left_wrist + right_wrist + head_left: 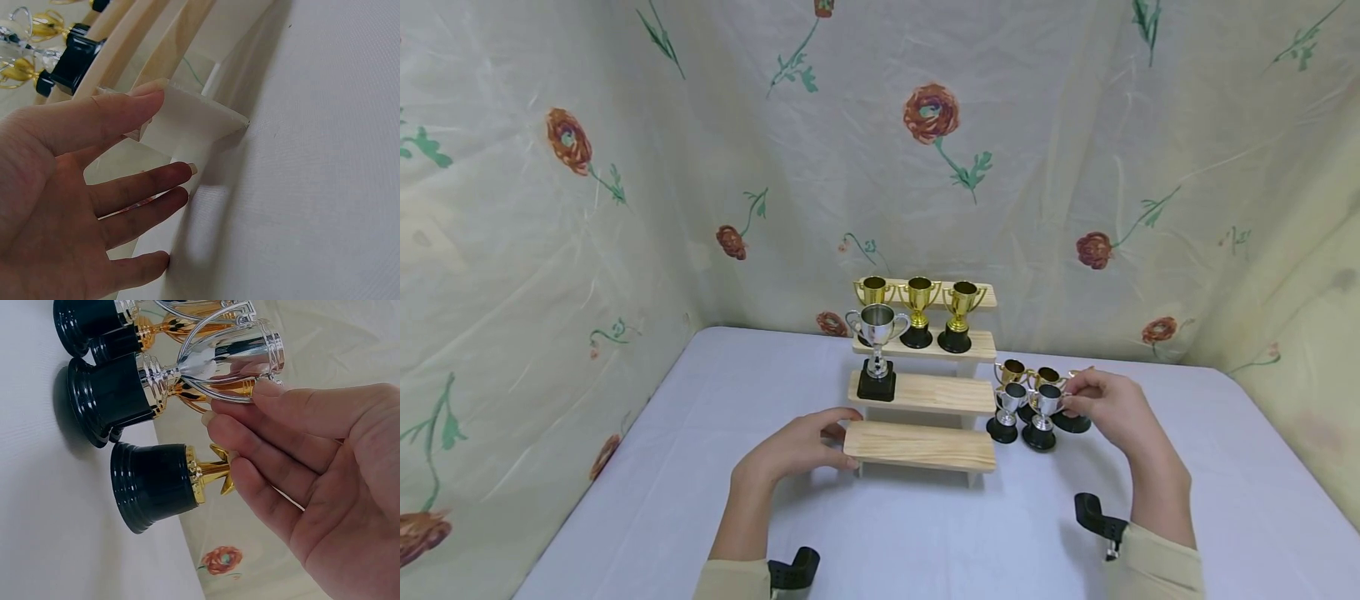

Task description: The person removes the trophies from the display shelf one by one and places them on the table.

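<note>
My left hand holds the left end of a stepped wooden display stand at its lowest step. In the left wrist view the thumb lies against the step's end panel; the other fingers spread loosely below. To the right of the stand, my right hand pinches a handle of a small silver trophy cup between thumb and fingers. Its black base is right at the tablecloth. A gold star-topped trophy with a black base stands beside it, its top hidden behind my fingers.
Several gold trophy cups line an upper step. A larger silver trophy cup stands at the left of the step below. Another silver cup and gold cups cluster by my right hand. A flowered curtain closes off the table's back.
</note>
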Available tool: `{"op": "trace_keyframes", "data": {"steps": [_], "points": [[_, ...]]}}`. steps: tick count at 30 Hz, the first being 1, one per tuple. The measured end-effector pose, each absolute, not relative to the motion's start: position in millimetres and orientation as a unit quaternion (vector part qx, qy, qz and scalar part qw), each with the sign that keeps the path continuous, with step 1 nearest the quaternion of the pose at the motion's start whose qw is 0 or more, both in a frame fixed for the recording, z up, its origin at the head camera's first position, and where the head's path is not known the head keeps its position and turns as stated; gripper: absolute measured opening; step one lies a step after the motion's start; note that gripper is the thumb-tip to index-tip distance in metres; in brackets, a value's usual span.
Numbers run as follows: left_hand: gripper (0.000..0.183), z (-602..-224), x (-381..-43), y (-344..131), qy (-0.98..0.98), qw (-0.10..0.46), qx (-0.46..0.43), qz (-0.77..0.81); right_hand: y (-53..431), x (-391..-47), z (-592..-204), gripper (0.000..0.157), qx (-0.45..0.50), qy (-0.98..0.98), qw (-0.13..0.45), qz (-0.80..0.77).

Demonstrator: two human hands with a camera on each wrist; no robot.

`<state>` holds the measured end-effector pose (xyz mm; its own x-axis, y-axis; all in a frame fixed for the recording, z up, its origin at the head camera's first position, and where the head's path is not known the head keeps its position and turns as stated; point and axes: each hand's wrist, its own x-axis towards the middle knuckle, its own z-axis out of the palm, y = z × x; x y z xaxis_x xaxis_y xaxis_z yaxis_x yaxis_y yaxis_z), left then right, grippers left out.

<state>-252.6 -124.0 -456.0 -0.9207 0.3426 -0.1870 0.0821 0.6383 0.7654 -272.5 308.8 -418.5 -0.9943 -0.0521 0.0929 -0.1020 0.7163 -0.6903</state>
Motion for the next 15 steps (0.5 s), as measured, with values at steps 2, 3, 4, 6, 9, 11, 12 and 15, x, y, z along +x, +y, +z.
{"op": "trace_keyframes", "data": {"steps": [2, 3, 4, 6, 9, 11, 12, 15], "points": [[0.061, -455.9, -252.4, -124.0, 0.891, 0.160, 0.119, 0.407, 308.6, -272.7, -419.3, 0.019, 0.041, -0.927, 0.030, 0.372], [0.061, -455.9, -252.3, -124.0, 0.892, 0.159, 0.119, 0.407, 308.4, -272.6, -419.5, 0.018, 0.041, -0.927, 0.029, 0.371], [0.061, -455.9, -252.1, -124.0, 0.892, 0.159, 0.120, 0.407, 308.3, -272.6, -419.7, 0.018, 0.040, -0.928, 0.027, 0.370], [0.061, -455.7, -252.0, -124.0, 0.891, 0.159, 0.120, 0.407, 308.1, -272.6, -419.8, 0.018, 0.038, -0.928, 0.025, 0.369], [0.060, -455.6, -251.6, -124.3, 0.891, 0.158, 0.120, 0.408, 308.0, -272.7, -419.7, 0.018, 0.039, -0.928, 0.024, 0.369], [0.061, -456.1, -251.8, -124.5, 0.891, 0.158, 0.120, 0.409, 308.5, -272.8, -419.9, 0.018, 0.042, -0.928, 0.023, 0.370], [0.061, -456.3, -251.9, -124.5, 0.890, 0.157, 0.120, 0.410, 308.6, -272.8, -420.0, 0.018, 0.043, -0.927, 0.022, 0.371], [0.061, -457.1, -252.3, -124.7, 0.889, 0.157, 0.119, 0.412, 308.4, -272.4, -420.2, 0.018, 0.045, -0.927, 0.018, 0.373]]}}
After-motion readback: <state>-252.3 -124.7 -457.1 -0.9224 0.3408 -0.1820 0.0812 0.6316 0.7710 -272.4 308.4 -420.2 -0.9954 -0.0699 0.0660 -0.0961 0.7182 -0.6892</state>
